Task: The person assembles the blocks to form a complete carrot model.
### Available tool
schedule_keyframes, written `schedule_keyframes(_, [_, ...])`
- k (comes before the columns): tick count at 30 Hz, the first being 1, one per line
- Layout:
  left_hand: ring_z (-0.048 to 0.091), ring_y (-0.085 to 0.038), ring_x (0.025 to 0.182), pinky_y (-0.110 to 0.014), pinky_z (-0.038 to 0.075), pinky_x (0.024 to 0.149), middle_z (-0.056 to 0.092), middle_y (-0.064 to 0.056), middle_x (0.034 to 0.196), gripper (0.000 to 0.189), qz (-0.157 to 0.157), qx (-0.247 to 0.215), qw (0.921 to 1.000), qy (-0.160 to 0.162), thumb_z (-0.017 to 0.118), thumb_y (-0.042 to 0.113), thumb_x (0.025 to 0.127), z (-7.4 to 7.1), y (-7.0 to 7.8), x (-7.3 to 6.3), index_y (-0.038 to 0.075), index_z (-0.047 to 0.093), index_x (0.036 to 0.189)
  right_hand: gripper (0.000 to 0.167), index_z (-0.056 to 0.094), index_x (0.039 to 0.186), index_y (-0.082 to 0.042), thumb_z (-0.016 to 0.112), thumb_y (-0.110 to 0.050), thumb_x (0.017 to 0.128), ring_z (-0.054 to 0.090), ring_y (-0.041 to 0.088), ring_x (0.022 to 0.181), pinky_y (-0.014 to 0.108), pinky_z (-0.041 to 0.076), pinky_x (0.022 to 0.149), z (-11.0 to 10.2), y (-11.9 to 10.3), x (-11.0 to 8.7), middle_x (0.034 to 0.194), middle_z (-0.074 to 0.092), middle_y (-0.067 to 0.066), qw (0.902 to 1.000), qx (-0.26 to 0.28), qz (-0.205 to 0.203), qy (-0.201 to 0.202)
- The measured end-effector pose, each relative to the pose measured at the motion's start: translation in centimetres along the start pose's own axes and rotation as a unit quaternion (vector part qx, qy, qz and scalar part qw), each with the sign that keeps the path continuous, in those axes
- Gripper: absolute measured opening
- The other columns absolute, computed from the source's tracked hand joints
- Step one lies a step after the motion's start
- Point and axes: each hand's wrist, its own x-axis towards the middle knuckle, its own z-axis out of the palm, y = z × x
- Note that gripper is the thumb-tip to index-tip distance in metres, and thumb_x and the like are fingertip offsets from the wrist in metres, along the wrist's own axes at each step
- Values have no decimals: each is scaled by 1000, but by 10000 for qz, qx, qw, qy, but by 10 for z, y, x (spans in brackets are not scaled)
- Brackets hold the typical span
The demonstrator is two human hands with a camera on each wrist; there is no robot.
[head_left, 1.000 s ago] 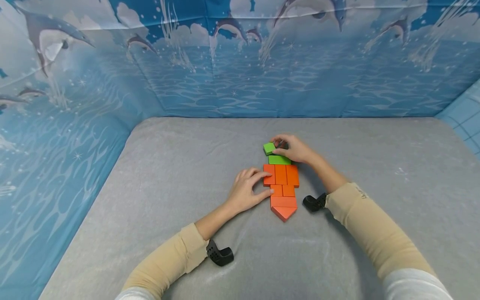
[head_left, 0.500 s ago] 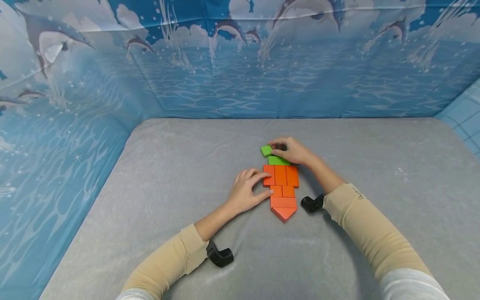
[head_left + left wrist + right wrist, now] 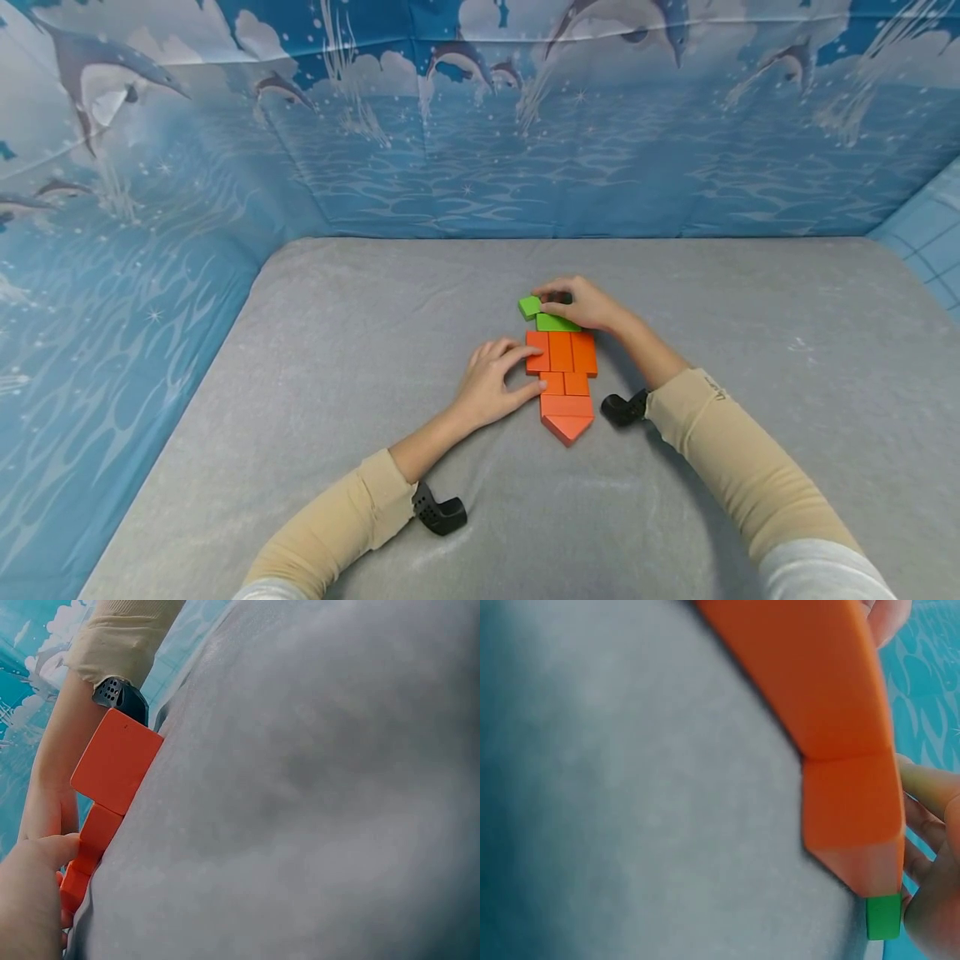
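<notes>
In the head view, several orange blocks (image 3: 561, 351) lie flat and close together in a column, with a pointed orange block (image 3: 567, 427) at the near end. A longer green block (image 3: 558, 322) sits against their far end. Just beyond its left end, a small green block (image 3: 529, 307) lies slightly turned, and my right hand (image 3: 581, 302) pinches its right side between thumb and fingers. My left hand (image 3: 491, 385) rests at the column's left side, with index finger and thumb touching orange blocks. In the right wrist view a green block's end (image 3: 883, 916) shows beside my fingers.
The blocks lie on a grey cloth-covered surface (image 3: 300, 400). A blue dolphin-print curtain (image 3: 480, 167) hangs along the back and left. Each cuff carries a black device, one near the left wrist (image 3: 440, 510) and one near the right (image 3: 624, 408).
My right hand has moved slightly left and nearer, and the small green block has shifted the same way. The left hand and orange blocks stay as they were.
</notes>
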Motion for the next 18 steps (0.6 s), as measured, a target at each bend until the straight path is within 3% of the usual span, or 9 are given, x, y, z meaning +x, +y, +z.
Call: schedule_keyframes(18, [47, -19, 102, -39, 33, 94, 54, -2, 110, 44, 12, 43, 10000, 22, 66, 41, 81, 2, -1, 0, 20, 60, 119, 32, 57, 122, 1, 55, -9, 92, 52, 26, 87, 37, 41, 75, -1, -2, -1, 102, 61, 16, 10000, 31, -26, -6])
